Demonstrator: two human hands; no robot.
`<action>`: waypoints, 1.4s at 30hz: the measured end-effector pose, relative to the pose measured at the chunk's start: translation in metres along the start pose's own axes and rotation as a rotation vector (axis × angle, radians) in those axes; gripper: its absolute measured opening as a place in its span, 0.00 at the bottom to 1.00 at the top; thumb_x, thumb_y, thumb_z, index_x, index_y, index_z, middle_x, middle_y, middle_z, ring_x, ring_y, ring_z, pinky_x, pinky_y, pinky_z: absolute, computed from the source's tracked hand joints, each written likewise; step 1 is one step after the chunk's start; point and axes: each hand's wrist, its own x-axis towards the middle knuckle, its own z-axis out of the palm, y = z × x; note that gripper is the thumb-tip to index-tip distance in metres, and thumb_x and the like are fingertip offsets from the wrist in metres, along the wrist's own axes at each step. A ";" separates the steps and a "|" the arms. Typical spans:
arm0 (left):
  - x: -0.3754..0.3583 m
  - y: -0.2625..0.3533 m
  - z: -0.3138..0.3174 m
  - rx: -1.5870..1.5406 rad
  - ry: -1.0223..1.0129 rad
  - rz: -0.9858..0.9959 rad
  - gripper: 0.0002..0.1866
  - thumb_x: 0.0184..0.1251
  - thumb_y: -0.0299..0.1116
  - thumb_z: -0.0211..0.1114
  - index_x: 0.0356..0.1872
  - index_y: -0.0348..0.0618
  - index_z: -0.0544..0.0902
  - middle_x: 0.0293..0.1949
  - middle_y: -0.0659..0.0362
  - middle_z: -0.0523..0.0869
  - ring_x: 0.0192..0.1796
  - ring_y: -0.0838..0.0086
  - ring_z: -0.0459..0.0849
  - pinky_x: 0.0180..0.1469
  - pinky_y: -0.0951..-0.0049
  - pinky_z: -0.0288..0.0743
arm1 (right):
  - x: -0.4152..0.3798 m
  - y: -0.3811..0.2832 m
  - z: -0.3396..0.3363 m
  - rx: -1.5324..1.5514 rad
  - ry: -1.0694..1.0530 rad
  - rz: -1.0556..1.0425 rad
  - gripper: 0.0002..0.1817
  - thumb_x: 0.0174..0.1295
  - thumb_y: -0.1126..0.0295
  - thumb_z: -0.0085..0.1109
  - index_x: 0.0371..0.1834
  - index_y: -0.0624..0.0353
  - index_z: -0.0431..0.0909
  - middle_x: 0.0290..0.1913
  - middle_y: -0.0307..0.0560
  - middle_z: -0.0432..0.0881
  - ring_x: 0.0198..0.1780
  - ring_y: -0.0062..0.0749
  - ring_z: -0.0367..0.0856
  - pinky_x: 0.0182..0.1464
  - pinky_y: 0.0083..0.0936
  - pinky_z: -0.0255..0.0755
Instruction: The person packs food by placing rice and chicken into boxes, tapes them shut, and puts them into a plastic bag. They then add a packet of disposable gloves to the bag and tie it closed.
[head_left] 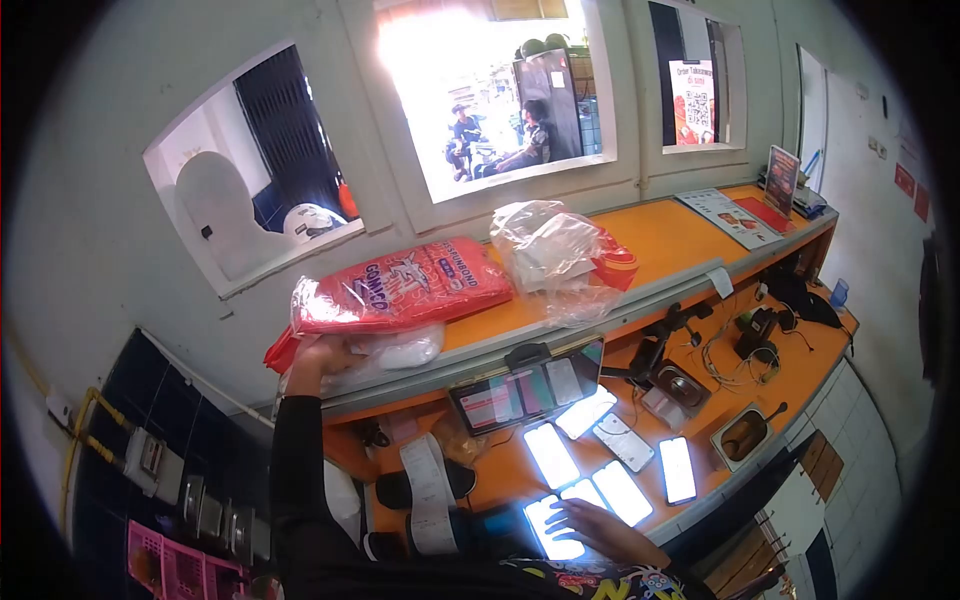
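- The left hand (322,357) reaches up to the left end of the orange upper shelf (670,235), fingers under the red printed packet (400,285) that lies on white bags (405,350).
- A crumpled clear plastic bag (550,250) sits near the shelf's middle; leaflets (730,215) lie at its right end.
- The right hand (600,528) lies flat, fingers spread, on a lit phone (550,530) at the lower counter's (790,385) front edge.
- More lit phones (678,470) lie beside it; a tablet (528,388) leans at the back edge.
- A receipt strip (430,495) curls at the counter's left.
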 end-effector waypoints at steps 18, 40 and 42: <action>-0.027 0.023 -0.013 -0.495 0.624 0.105 0.16 0.71 0.40 0.59 0.34 0.34 0.81 0.27 0.59 0.82 0.32 0.79 0.80 0.37 0.71 0.75 | -0.030 0.026 -0.009 0.059 0.072 -0.048 0.26 0.69 0.58 0.51 0.62 0.67 0.66 0.53 0.55 0.75 0.57 0.42 0.75 0.61 0.32 0.69; -0.385 0.237 0.207 -0.911 0.359 0.451 0.09 0.67 0.34 0.64 0.37 0.40 0.76 0.36 0.57 0.79 0.39 0.72 0.78 0.45 0.76 0.70 | -0.025 0.023 0.096 0.073 -0.560 -0.018 0.44 0.64 0.48 0.56 0.75 0.57 0.47 0.64 0.55 0.65 0.65 0.42 0.66 0.63 0.42 0.69; -0.420 0.253 0.242 -1.380 0.504 -0.105 0.07 0.69 0.32 0.62 0.37 0.39 0.75 0.37 0.58 0.79 0.42 0.74 0.78 0.49 0.77 0.69 | -0.026 0.036 0.108 -0.090 -0.373 -0.172 0.37 0.63 0.69 0.57 0.74 0.58 0.51 0.59 0.49 0.71 0.59 0.34 0.72 0.59 0.35 0.71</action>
